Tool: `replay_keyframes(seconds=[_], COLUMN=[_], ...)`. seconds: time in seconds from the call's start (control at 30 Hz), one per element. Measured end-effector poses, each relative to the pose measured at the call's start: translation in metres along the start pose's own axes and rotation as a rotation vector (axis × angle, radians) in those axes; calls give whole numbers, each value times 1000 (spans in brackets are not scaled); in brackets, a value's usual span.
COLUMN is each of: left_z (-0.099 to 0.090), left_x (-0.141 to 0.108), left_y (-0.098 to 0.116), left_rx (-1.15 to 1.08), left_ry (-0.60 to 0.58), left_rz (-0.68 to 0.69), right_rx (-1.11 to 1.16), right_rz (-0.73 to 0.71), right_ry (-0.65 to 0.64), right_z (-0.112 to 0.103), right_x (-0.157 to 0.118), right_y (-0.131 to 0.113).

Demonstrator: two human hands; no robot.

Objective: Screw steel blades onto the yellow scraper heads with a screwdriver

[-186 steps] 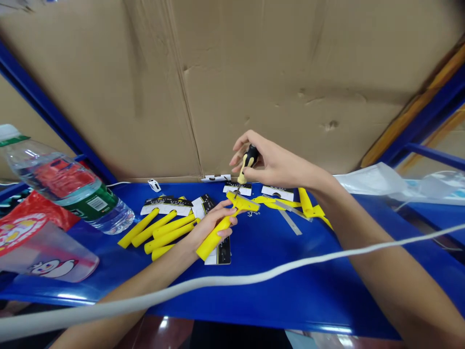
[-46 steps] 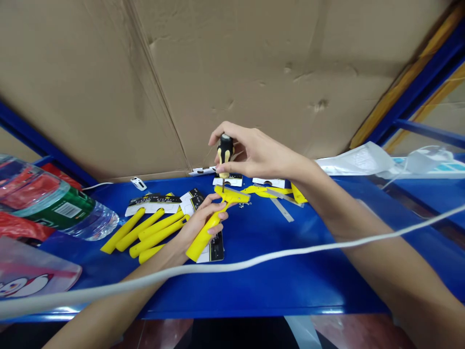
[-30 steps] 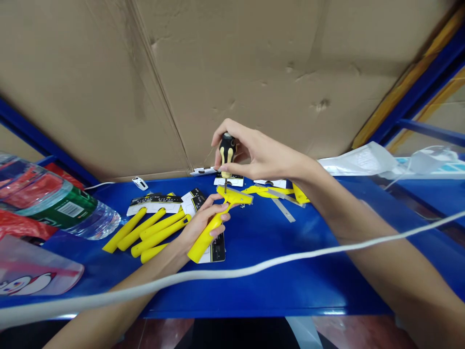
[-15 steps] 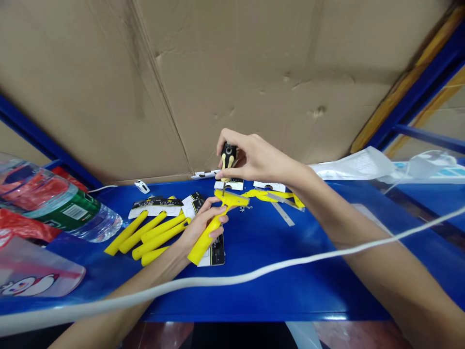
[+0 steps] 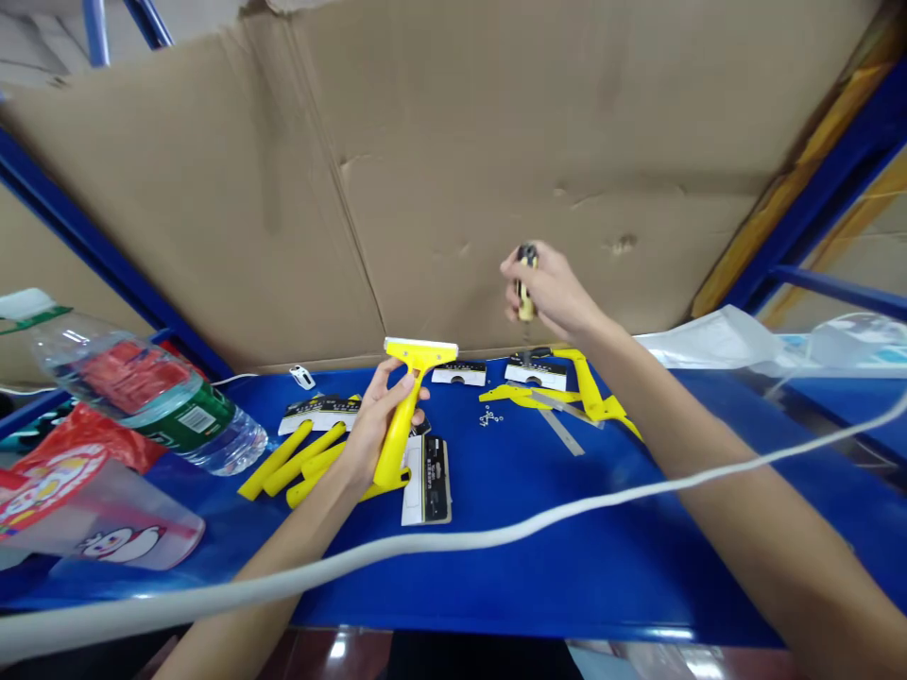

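Hands well apart: the left hand [image 5: 372, 420] is closed around the handle of a yellow plastic scraper [image 5: 398, 442], which stands upright with its wide head on top. The right hand [image 5: 551, 288] holds a small black-and-yellow screwdriver [image 5: 525, 279] in a narrow pinch, raised in front of a cardboard sheet [image 5: 496, 161] and well to the right of the scraper. Below, on a blue metal table [image 5: 567, 557], lie loose yellow handles [image 5: 301, 456] and a black-and-white card [image 5: 426, 482]. A scatter of tiny bits [image 5: 488, 417] sits near a thin metal strip [image 5: 561, 433] (probably screws, though they are too small to be sure).
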State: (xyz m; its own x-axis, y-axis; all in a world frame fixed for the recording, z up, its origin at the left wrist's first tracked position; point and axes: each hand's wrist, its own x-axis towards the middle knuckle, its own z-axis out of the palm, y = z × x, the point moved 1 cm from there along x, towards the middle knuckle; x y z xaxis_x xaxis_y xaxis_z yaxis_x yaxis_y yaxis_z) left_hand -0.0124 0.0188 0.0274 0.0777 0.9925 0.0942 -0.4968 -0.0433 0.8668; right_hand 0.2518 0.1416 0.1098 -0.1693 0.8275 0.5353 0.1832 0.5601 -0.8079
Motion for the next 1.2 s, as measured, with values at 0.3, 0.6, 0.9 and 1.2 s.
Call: replay_keyframes(seconds=[0.3, 0.6, 0.9, 1.2], left_z=[-17, -19, 0, 62], left_x=[8, 8, 4, 44], left_y=[27, 31, 33, 96], left_rx=[-93, -75, 118, 12], left_ry=[-12, 64, 83, 1], left_rz=[187, 174, 231, 563], right_rx=[-885, -950, -1004, -1055], right_rz=[171, 198, 63, -174], right_ry=[-556, -620, -642, -528], right_z=[48, 57, 53, 34], right_x=[-30, -38, -34, -27], right_y=[59, 68, 43, -21])
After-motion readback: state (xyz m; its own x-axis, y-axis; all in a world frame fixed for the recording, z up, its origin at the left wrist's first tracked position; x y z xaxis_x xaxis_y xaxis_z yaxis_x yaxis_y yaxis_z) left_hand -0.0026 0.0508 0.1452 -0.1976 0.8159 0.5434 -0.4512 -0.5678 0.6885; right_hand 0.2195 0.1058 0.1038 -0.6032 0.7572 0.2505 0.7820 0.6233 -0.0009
